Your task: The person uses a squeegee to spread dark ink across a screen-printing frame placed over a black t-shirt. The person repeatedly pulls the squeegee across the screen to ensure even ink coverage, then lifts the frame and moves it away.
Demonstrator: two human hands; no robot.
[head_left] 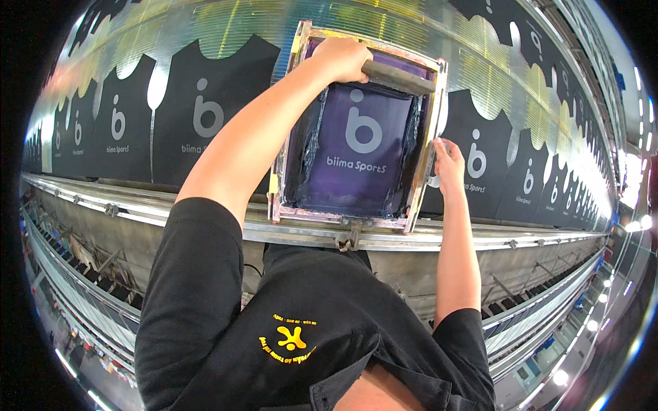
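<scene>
A screen-printing frame [419,181] lies in front of me on the long printing table, its purple mesh [343,185] bearing a pale round logo and lettering. Dark ink is smeared along the inner edges of the mesh. At the frame's far end, my left hand [343,60] is closed around one end of a squeegee [403,78], which lies crosswise over the mesh. My right hand [449,161] is closed at the outer side of the frame's right bar, fingers against its edge. Whatever lies beneath the frame is mostly hidden.
Black cut garment panels [179,137] with grey logos lie in a row to the left. More black panels [473,147] continue to the right and across the far side. A metal rail [301,233] runs along the table's near edge, between me and the frame.
</scene>
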